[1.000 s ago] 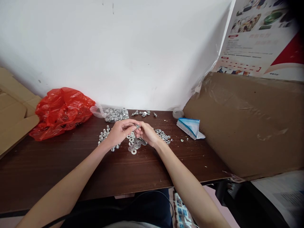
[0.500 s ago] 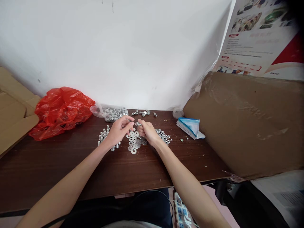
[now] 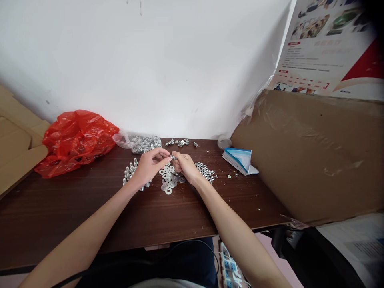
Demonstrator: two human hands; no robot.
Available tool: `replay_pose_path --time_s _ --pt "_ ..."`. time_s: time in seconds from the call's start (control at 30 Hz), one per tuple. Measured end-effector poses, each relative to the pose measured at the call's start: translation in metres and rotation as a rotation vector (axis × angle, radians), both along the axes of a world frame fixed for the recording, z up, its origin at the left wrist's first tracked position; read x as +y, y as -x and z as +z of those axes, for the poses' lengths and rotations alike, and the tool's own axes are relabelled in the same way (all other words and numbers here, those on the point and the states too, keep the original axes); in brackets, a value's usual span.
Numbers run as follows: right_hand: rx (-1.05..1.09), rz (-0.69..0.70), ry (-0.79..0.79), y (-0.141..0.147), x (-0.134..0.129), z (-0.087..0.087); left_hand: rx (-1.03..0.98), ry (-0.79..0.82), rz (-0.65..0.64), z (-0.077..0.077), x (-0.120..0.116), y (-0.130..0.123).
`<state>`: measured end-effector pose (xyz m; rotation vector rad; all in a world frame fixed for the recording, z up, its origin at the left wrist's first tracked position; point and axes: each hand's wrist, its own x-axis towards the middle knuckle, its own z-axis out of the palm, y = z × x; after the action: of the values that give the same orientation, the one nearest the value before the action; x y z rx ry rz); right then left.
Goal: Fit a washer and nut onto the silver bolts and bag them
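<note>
Above the table's middle, a small metal bolt (image 3: 173,158) is pinched between my two hands. My right hand (image 3: 185,165) is closed with thumb and curled fingers around one end of it. My left hand (image 3: 151,166) has its thumb and fingertips closed on the other end. Whether a nut or washer is on the bolt is too small to tell. Flat washers (image 3: 168,191) lie in a loose pile under my hands. Bolts (image 3: 129,173) stand on their heads beside my left wrist, partly hidden by it. Nuts (image 3: 207,172) lie to the right of my right hand.
Several fastener assemblies (image 3: 181,143) lie near the wall. A clear tub of hardware (image 3: 147,144), a red plastic bag (image 3: 76,140) and cardboard (image 3: 21,140) are at left. At right are a round clear lid (image 3: 224,142), a blue-white packet (image 3: 238,160) and a large cardboard box (image 3: 309,156).
My left thumb and fingertips, which were apart from the bolt, have come right and closed on its end. My right hand keeps its hold, shifting slightly left.
</note>
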<state>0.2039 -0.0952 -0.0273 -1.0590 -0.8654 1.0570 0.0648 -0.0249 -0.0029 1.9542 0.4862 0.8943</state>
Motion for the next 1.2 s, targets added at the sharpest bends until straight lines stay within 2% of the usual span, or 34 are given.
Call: replay_pose_path --time_s 0.3,0.5,1.2 --pt "-0.014 -0.001 0.013 0.0016 -0.0022 0.0030 -0.022 -0.186 -0.032 0.0021 -0.0017 0.0006" --pt "-0.004 0.000 0.020 0.0019 -0.0034 0.0049 0.002 -0.155 0.018 0.0034 -0.0012 0.0016" --pt "-0.035 0.002 0.005 0.0004 -0.0045 0.0047 0.006 -0.109 0.006 0.0007 0.0005 0.0013"
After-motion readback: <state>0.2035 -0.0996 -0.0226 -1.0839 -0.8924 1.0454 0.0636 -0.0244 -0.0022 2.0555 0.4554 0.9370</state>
